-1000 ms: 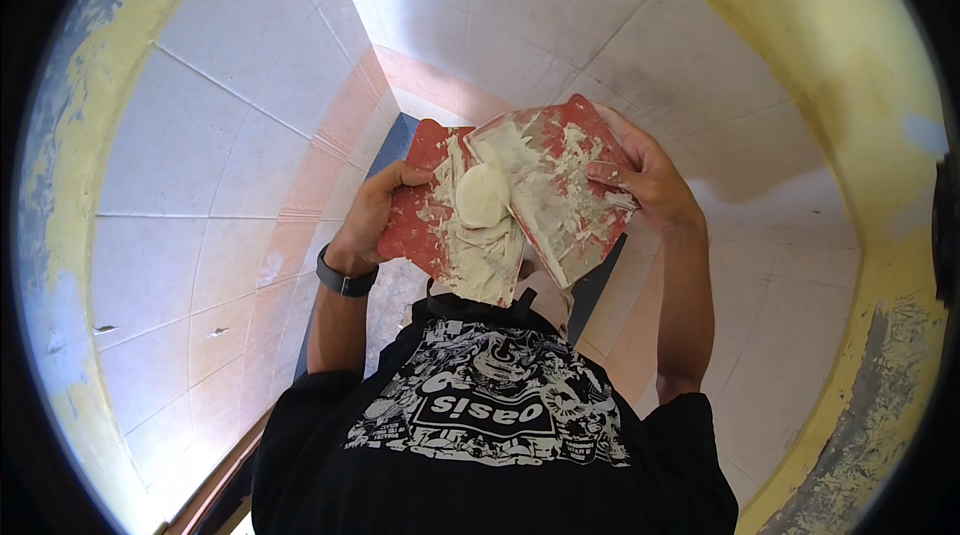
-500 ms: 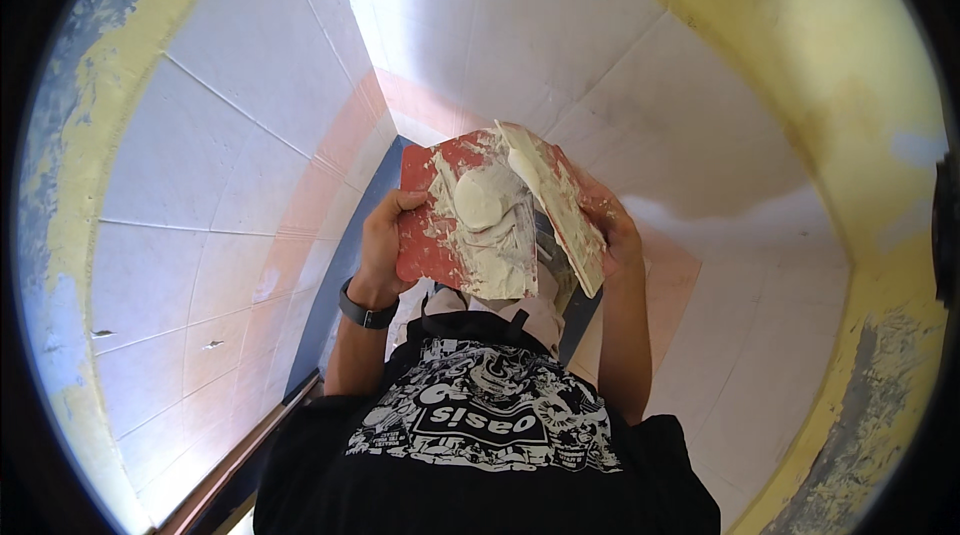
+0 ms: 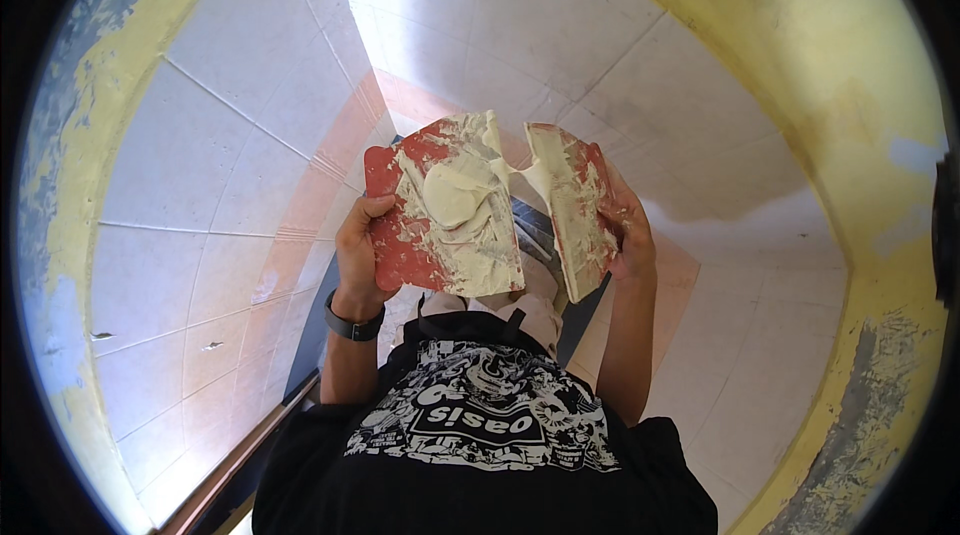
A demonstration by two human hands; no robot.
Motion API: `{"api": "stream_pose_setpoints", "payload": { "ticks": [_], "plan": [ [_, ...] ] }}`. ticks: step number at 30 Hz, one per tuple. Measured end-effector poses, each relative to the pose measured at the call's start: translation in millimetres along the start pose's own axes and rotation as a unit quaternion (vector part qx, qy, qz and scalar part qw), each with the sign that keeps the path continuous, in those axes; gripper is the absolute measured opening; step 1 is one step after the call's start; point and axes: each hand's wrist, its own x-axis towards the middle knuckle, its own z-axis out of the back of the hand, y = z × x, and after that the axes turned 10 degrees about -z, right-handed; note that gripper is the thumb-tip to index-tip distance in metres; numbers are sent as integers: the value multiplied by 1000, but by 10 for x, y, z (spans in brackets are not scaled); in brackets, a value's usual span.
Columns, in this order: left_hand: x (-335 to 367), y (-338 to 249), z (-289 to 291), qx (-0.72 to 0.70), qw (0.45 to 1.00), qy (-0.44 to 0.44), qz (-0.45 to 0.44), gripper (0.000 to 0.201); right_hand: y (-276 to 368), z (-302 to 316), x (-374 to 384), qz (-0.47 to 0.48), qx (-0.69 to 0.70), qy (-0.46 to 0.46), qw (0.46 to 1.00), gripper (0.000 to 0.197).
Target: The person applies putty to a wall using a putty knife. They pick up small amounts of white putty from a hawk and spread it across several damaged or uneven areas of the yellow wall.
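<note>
My left hand (image 3: 357, 245) is closed on the outer edge of a wide red putty spreader (image 3: 402, 257), thumb on top. Cream putty coats much of its face, and a round mound of putty (image 3: 455, 197) sits near the middle. My right hand (image 3: 630, 227) grips a second red putty spreader (image 3: 575, 200) by its outer side, tilted and smeared with putty. A gap separates the two blades, bridged near the top by a thin strand of putty (image 3: 518, 171). The fingers of both hands are partly hidden behind the spreaders.
A tiled wall (image 3: 240, 155) with a pink band stands on the left, and another pale tiled wall (image 3: 560, 25) lies ahead. Yellow painted surfaces (image 3: 840, 45) curve round the edges, with grey patches. My legs show below the spreaders.
The two spreaders have moved apart. The left one shifted left, and the right one turned its coated face more into view. Putty now stretches between them.
</note>
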Motion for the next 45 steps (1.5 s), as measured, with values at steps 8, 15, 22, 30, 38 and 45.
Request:
{"api": "stream_pose_setpoints", "payload": {
  "ticks": [8,15,22,30,38,45],
  "plan": [
    [67,63,27,-29,997,-14,66,39,407,-262,-210,114,-224,-37,967,55],
    [-36,50,-131,-35,999,-5,32,37,339,-679,-706,283,-580,41,763,32],
    [-71,54,-124,-26,999,-20,-27,37,322,-327,-935,341,-710,-32,615,39],
    [68,-147,-61,38,999,13,35,36,894,-510,-467,135,-359,-42,923,56],
    [105,-242,-36,83,992,-8,93,34,1329,-480,162,17,-493,85,866,61],
    [76,-139,-23,57,997,-16,52,32,1106,-451,25,-97,-451,126,878,61]
  ]
}}
